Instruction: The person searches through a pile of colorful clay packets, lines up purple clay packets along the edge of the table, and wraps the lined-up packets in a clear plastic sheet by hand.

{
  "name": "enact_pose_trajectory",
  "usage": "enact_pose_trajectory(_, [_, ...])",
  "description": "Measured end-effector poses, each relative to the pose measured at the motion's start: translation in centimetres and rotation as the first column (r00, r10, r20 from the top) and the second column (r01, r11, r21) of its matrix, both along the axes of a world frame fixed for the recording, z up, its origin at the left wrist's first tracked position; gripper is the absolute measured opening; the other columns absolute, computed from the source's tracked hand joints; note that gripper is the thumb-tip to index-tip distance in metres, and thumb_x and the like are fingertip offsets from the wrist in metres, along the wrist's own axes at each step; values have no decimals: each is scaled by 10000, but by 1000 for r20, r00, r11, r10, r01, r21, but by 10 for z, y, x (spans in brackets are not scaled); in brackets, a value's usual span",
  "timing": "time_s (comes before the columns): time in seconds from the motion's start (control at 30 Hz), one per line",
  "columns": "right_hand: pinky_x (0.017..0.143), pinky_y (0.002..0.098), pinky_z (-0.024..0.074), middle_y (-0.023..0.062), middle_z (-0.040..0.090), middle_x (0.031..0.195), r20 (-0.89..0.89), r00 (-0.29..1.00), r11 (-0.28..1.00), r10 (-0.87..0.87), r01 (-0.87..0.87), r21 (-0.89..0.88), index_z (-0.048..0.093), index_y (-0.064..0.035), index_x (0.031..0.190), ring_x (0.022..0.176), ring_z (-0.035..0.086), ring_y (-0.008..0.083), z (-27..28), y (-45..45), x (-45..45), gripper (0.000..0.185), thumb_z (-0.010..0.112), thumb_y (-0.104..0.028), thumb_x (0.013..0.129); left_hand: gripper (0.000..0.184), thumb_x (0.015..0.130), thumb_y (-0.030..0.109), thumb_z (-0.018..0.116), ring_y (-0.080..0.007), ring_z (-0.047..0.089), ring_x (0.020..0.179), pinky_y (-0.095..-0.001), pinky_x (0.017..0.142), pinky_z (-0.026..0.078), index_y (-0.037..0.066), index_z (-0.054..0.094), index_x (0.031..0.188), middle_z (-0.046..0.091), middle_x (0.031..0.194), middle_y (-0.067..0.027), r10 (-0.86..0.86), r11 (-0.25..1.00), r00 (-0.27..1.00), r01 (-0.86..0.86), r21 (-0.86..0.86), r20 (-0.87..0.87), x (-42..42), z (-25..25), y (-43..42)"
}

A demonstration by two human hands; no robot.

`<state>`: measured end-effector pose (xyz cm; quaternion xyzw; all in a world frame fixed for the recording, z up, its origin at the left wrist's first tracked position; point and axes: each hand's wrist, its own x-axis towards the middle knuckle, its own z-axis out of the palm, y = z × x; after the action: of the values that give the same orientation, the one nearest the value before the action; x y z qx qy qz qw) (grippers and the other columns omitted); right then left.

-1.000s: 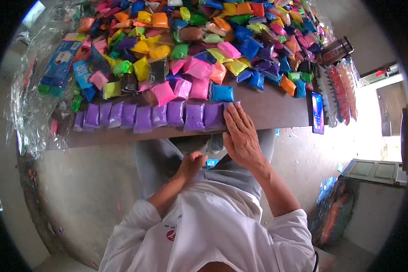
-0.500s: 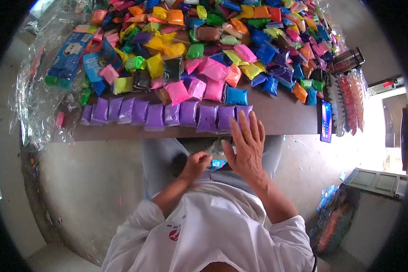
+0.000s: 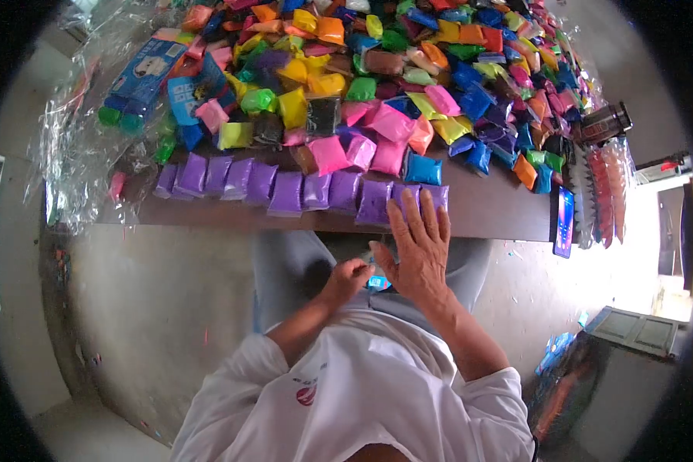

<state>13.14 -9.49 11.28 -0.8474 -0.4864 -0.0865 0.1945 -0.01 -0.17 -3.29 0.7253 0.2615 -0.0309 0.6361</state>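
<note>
A row of purple packets [image 3: 286,192] lies along the near edge of the table, each in a clear wrapper. My right hand [image 3: 420,258] is open and palm down, fingers spread, its fingertips over the packets at the row's right end; contact is hard to judge. Over my lap, my left hand [image 3: 345,282] is closed with its fingers curled in; whatever it may hold is hidden. A small blue item [image 3: 378,282] shows between the hands, lower down and partly covered.
Behind the row spreads a large heap of coloured packets [image 3: 389,119]. Clear plastic wrap [image 3: 77,146] and a blue printed pack [image 3: 146,69] lie at left. A phone [image 3: 564,223], a dark jar [image 3: 604,123] and pink strips [image 3: 610,192] sit at the right of the brown table [image 3: 500,208].
The head view has shifted, so the table and packets appear farther right. My left hand has come slightly closer to my right hand, which remains spread at the row's right end.
</note>
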Motion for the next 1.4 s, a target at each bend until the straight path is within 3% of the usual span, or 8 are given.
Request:
enact_pose_trajectory(0.07, [1058, 501, 190, 155, 371, 1389, -48, 994, 995, 96, -95, 10, 443, -52, 1294, 1315, 290, 348, 4, 13, -7, 612, 606, -379, 803, 296, 857, 271, 583, -127, 542, 694, -312, 639, 442, -21, 604, 900, 620, 744, -90, 95, 993, 966, -77, -84, 241, -1, 6, -3])
enact_pose_trajectory(0.17, [1053, 505, 202, 147, 372, 1385, -62, 989, 991, 131, -133, -32, 432, -46, 1303, 1309, 296, 343, 5, 29, -11, 626, 586, -396, 807, 272, 862, 237, 582, -116, 523, 685, -303, 630, 436, -26, 595, 927, 609, 738, -71, 116, 990, 954, -91, -103, 275, 2, -23, -2])
enact_pose_trajectory(0.3, [1048, 502, 220, 136, 384, 1375, -21, 988, 986, 150, -152, -70, 449, -37, 1293, 1294, 314, 340, -7, 36, -7, 618, 570, -405, 811, 252, 863, 216, 571, -98, 496, 666, -286, 608, 424, -32, 589, 907, 576, 707, -53, 62, 997, 991, -55, -60, 119, 0, 1, 6])
enact_pose_trajectory(0.37, [1048, 499, 223, 135, 385, 1374, -4, 988, 985, 157, -157, -71, 458, -35, 1285, 1294, 314, 339, -9, 36, -6, 613, 574, -401, 808, 254, 861, 226, 573, -84, 473, 648, -274, 582, 408, -27, 595, 856, 549, 679, -27, 85, 948, 995, -96, -303, -48, 1, 31, 11])
enact_pose_trajectory(0.6, [1059, 497, 212, 148, 386, 1379, 40, 989, 989, 145, -144, -32, 439, -31, 1297, 1305, 305, 350, 1, 46, -4, 669, 608, -422, 782, 226, 862, 217, 595, -65, 468, 637, -263, 564, 403, -6, 613, 895, 549, 693, 18, 80, 957, 996, -89, -276, -44, -1, -2, 11])
enact_pose_trajectory(0.67, [1061, 501, 204, 156, 383, 1379, 28, 983, 984, 179, -179, -18, 420, -34, 1310, 1304, 302, 362, 10, 53, -11, 670, 586, -435, 800, 232, 875, 175, 585, -94, 507, 780, -270, 682, 439, 6, 577, 1034, 580, 881, -23, 34, 992, 981, -10, -125, 191, -6, -21, 7])
enact_pose_trajectory(0.77, [1055, 504, 218, 157, 371, 1387, -29, 951, 951, 307, -308, -11, 426, -38, 1305, 1307, 298, 365, 17, 70, -26, 653, 579, -428, 804, 238, 877, 173, 583, -98, 503, 800, -272, 699, 436, 9, 568, 1049, 573, 904, -26, 126, 977, 940, -61, -206, 318, -2, -32, 3])
enact_pose_trajectory(1.4, [1056, 456, 249, 172, 391, 1352, -3, 901, 901, 434, -434, 27, 421, -22, 1281, 1273, 346, 336, 24, 144, -54, 661, 631, -361, 754, 298, 887, 161, 576, -123, 481, 928, -288, 803, 420, 26, 512, 1145, 531, 1055, -44, 244, 912, 890, -76, -403, 384, 4, -33, 2])
